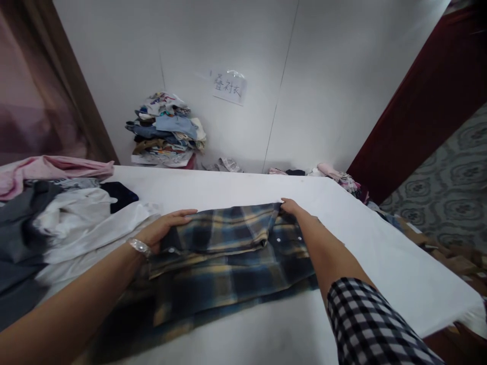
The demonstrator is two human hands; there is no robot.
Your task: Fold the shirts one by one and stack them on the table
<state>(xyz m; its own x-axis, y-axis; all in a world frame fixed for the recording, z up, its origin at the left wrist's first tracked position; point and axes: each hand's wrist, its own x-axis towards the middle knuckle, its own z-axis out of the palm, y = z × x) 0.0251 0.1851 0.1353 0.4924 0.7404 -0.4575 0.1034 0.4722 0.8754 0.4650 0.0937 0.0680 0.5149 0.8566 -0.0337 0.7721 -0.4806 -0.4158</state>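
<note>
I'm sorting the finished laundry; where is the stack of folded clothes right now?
In the head view, the stack of folded clothes sits upper left of centre against the white wall, beyond the far edge of the white table, just left of the paper sign.

Loose clothes heap (57,223) left on white table (380,263); folded stack (165,132) against wall; paper sign (228,87), possibly handwritten.
</note>
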